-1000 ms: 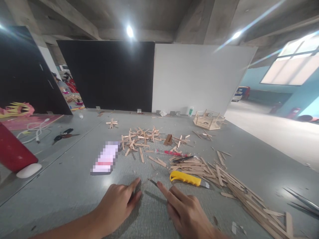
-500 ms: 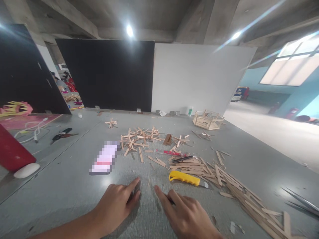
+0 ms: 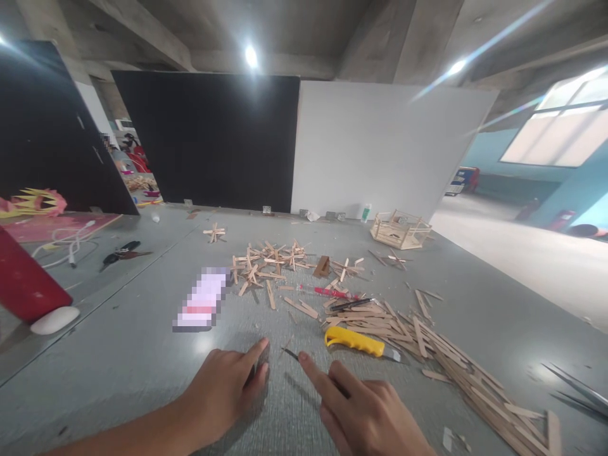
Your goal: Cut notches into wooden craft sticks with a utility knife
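Observation:
My left hand (image 3: 232, 383) rests on the grey table (image 3: 142, 367). Its index finger is stretched out, the thumb sits a little apart below it, and no object shows between them. Opposite it, my right hand (image 3: 356, 399) is closed round a thin, dark, pointed tool (image 3: 289, 353). The tool's tip sticks out past the index finger into the gap between my hands; the rest is hidden. A small wood sliver (image 3: 286, 343) lies by that tip. Just beyond my right hand lies a yellow-handled cutter (image 3: 356, 341), beside a pile of flat wooden sticks (image 3: 451, 364).
Crossed stick pieces (image 3: 270, 258) lie farther back, with a red pen (image 3: 332, 292) and a dark pen (image 3: 352, 304) nearer. A wooden stick frame (image 3: 399, 231) stands at the back right. Left are a phone (image 3: 202, 301) and a red cylinder (image 3: 28, 278); metal tweezers (image 3: 582, 386) lie right.
My right hand has shifted slightly right and turned, so the dark tip now shows in front of its index finger. My left hand stays nearly the same. The view has moved slightly.

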Motion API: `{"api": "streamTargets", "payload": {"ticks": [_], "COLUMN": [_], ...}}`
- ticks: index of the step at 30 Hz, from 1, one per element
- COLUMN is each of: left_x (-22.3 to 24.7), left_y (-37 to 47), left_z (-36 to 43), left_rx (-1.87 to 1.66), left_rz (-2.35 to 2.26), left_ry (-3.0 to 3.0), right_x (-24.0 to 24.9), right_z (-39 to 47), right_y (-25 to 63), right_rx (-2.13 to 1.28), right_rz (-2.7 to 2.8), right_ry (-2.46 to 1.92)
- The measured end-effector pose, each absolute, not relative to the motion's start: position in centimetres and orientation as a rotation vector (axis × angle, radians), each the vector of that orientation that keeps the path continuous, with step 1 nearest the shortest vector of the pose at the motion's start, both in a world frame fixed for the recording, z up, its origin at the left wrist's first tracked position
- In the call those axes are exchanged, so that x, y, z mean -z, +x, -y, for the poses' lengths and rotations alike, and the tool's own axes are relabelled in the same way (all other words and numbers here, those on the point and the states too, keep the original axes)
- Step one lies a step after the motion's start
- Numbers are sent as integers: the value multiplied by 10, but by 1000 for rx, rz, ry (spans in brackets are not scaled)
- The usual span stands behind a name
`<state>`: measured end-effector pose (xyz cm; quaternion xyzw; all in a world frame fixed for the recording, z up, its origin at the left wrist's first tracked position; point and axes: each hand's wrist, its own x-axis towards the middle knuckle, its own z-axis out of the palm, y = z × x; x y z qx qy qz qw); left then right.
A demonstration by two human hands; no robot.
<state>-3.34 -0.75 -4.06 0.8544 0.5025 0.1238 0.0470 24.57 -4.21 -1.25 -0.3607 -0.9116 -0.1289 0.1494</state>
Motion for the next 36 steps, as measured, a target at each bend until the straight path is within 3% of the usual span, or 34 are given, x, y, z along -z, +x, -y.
{"api": "streamTargets", "payload": {"ticks": [13, 23, 36], "left_x": [36, 35, 36], "left_y": [-33, -32, -33], "left_z": [8, 10, 8], "left_rx": [-429, -363, -378], "left_rz": [-1483, -1512, -1501], "left_ry": [2650, 2641, 2676], "right_x": [24, 0, 10], "right_z": [38, 32, 33], "right_y": [247, 251, 245], "right_rx": [294, 248, 393], "right_rz": [2543, 2569, 2515], "right_ry": [-997, -1092, -939]}}
